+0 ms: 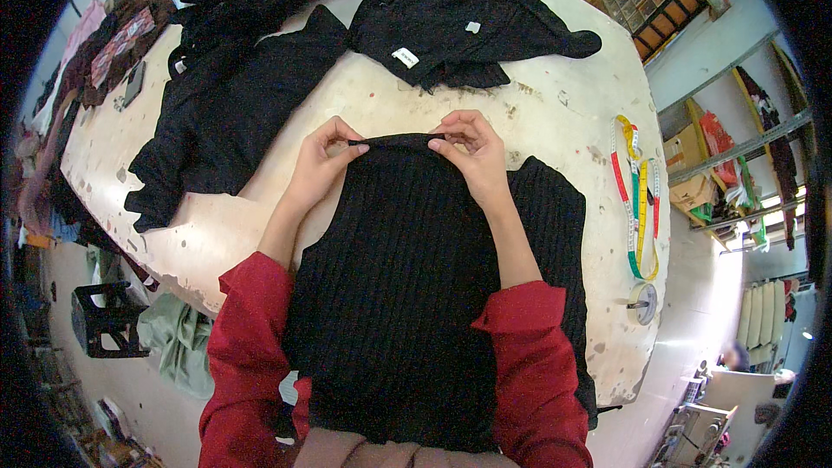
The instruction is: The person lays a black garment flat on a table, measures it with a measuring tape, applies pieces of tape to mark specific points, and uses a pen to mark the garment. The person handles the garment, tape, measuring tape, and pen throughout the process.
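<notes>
A black ribbed knit garment (pixel 394 269) lies spread on the table in front of me, its lower part reaching the table's near edge. My left hand (pixel 322 158) pinches the left end of its narrow top edge between thumb and fingers. At the right end of the same edge, my right hand (pixel 477 156) grips the knit in a similar pinch. Between the two hands the edge runs nearly straight and looks folded or doubled. One ribbed sleeve (pixel 550 208) rests on the table beside my right forearm.
Other black garments (pixel 459 22) with white labels lie at the far side, and more black knitwear (pixel 225 113) is heaped on the left. A colourful tape measure (pixel 641 199) and a small round object (pixel 641 303) sit near the right edge of the pale, worn table (pixel 208 238). A black stool (pixel 108 321) stands lower left.
</notes>
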Demonstrator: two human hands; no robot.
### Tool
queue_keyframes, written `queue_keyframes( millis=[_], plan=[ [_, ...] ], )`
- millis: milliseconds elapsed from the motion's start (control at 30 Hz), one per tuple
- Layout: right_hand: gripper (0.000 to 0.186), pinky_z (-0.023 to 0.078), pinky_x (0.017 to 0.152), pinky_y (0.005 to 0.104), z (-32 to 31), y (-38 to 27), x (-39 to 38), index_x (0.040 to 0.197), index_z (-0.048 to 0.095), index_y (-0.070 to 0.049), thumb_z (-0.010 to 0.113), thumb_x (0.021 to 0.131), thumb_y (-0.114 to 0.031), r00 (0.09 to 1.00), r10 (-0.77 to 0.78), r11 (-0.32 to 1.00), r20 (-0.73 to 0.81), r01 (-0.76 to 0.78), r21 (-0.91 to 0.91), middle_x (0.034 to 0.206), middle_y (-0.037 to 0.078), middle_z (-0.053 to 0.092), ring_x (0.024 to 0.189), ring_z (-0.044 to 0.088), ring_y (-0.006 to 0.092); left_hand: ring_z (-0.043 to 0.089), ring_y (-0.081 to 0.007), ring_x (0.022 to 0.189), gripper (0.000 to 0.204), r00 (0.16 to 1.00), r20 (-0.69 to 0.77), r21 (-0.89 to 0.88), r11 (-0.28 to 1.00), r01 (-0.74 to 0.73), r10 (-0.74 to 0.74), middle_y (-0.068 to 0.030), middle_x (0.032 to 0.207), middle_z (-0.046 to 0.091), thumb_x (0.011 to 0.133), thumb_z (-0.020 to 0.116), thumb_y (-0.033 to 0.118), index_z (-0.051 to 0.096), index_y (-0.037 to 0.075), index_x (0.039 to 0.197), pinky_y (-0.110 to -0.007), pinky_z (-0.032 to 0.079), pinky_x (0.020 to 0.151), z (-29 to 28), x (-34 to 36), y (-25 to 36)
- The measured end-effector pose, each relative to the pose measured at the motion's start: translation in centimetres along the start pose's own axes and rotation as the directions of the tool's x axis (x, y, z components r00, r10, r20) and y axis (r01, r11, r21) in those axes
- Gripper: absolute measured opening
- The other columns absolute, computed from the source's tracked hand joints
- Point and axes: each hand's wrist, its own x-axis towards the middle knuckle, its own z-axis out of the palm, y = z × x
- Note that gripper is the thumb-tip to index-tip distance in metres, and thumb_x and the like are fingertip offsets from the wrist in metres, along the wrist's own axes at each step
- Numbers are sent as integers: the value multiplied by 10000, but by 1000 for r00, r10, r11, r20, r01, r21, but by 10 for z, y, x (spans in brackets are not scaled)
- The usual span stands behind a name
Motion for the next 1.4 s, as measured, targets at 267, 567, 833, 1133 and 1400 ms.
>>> queue_keyframes(
  millis=[267,567,833,1133,1400],
  plan=[
    [341,495,898,317,-3,-8,0,1109,506,-63,690,840,36,998,69,997,-2,-69,-29,983,121,703,954,662,170,551,-77,831,128,999,22,-81,996,37,-35,-6,858,616,842,699,24,575,49,849,-239,445,786,-3,1,1],
    [316,425,987,408,-86,-50,2,1040,669,-34,658,887,-310,965,-228,704,-132,69,-707,1082,160,651,1064,593,322,580,-199,868,214,992,-124,446,894,36,22,-108,927,618,845,700,76,597,22,1025,-320,472,828,12,5,-2],
    [228,382,1012,383,-105,-52,-37,1046,691,-86,645,896,-251,986,100,615,136,47,-787,1075,90,663,1101,583,247,480,-359,1210,439,892,319,749,492,-444,319,-134,1226,567,794,616,10,553,91,1221,-457,357,1055,53,32,40],
    [218,207,1043,429,-95,-13,-46,1012,714,-177,661,874,-337,991,109,704,83,-18,-710,1044,-7,657,1154,499,183,431,-269,1226,335,896,432,616,760,-207,-107,-29,1112,653,900,609,455,715,171,1043,-484,163,1103,114,51,29],
    [213,240,1057,390,-86,-14,-44,975,752,-151,707,851,-319,991,131,738,-23,-113,-665,1028,-4,681,1105,532,169,407,-219,1228,297,914,405,631,736,-247,-40,-7,1112,630,911,609,405,694,161,1057,-443,147,1111,119,44,16]
  ],
)
